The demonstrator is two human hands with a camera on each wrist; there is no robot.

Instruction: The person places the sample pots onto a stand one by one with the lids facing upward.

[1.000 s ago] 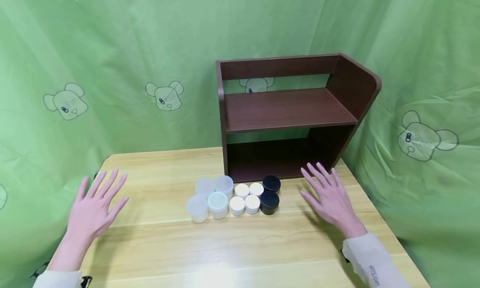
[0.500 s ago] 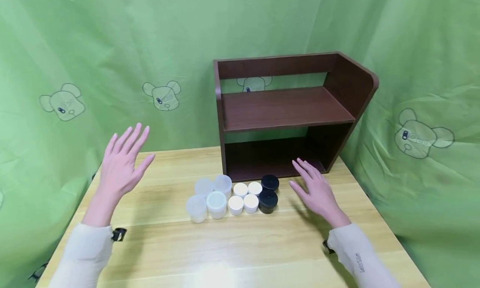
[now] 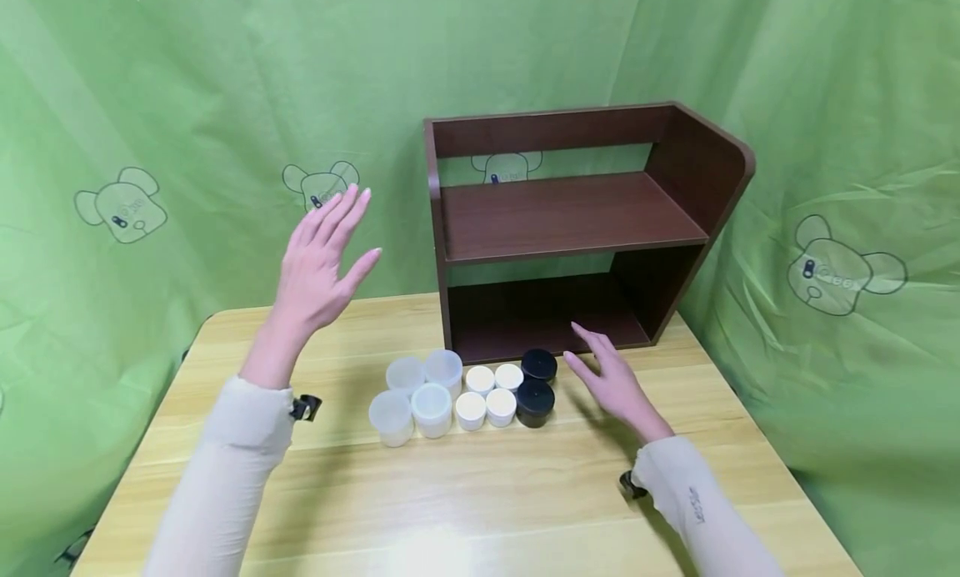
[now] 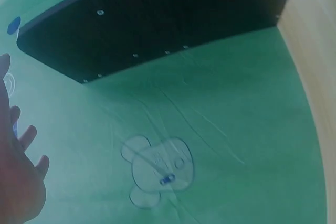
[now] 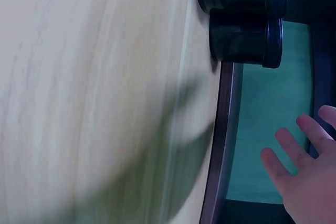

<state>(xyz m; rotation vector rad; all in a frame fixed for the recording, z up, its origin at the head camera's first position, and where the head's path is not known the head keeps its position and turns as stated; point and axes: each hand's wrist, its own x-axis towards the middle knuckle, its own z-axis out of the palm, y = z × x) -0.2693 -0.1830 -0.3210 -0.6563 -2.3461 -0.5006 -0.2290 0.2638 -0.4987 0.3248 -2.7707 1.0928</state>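
Two round black plastic jars (image 3: 537,386) stand one behind the other on the pale wooden table (image 3: 480,502), at the right end of a cluster with four small white jars (image 3: 490,393) and four frosted translucent jars (image 3: 420,393). Right hand (image 3: 615,383) hovers just beside the black pair, fingers (image 3: 588,338) straight and spread, touching nothing. Left hand (image 3: 321,264) is raised above the table, fingers extended, holding nothing, left of the dark brown wooden shelf (image 3: 570,218)
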